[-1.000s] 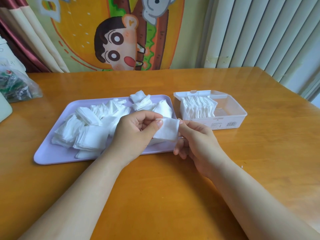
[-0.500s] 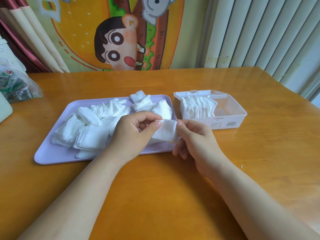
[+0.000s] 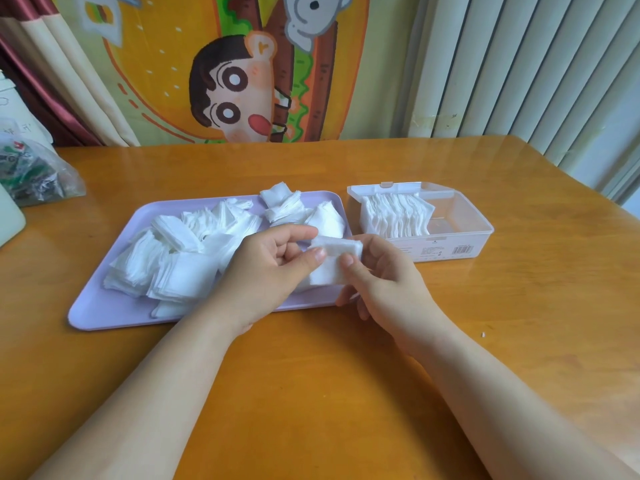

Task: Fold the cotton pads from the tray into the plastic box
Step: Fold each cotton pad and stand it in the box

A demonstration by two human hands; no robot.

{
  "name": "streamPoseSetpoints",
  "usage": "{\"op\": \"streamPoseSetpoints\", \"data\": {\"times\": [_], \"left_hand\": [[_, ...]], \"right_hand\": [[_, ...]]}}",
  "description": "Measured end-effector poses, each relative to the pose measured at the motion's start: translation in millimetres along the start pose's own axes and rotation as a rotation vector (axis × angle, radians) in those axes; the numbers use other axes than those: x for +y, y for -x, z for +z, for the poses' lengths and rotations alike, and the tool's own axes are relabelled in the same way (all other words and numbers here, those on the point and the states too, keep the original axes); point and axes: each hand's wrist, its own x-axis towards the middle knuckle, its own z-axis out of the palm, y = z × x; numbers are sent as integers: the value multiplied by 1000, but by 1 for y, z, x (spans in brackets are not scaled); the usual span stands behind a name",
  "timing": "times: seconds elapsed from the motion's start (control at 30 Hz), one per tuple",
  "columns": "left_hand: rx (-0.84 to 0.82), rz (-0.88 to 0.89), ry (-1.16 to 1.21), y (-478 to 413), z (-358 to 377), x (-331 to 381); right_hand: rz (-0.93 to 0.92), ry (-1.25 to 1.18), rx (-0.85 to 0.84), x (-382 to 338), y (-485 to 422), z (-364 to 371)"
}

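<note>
A lilac tray (image 3: 104, 311) lies on the wooden table with a loose heap of white cotton pads (image 3: 180, 254) on it. To its right stands a clear plastic box (image 3: 464, 237), lid open, with a row of folded pads (image 3: 398, 216) upright in its left half. Over the tray's near right corner, my left hand (image 3: 266, 275) and my right hand (image 3: 384, 278) both pinch one white cotton pad (image 3: 334, 259). Its top edge is bent over towards me.
A clear bag with dark green contents (image 3: 31, 171) lies at the far left, beside a pale green object (image 3: 8, 220) cut off by the frame edge. A cartoon curtain and vertical blinds hang behind the table. A small white scrap (image 3: 482, 335) lies right of my right forearm.
The pad was held flat between both hands; now its upper part is folded down, and both hands have drawn closer together.
</note>
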Motion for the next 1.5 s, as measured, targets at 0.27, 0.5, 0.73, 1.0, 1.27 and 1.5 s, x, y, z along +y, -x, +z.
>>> {"op": "streamPoseSetpoints", "data": {"times": [0.27,0.5,0.73,1.0,1.27,1.5], "left_hand": [[-48,30,106,4,1,8],[-45,74,59,4,1,10],[59,13,-728,-5,-4,-16],[-57,-54,-472,-3,-5,-12],[-151,-114,-496,-4,-6,-9],[-27,-92,-224,-2,-5,-7]], "right_hand": [[-8,91,-23,-6,4,1],[-38,151,-7,-13,8,3],[-52,222,237,0,1,-1],[17,190,287,2,-1,-2],[38,163,283,0,0,-3],[22,188,267,-2,2,-5]]}}
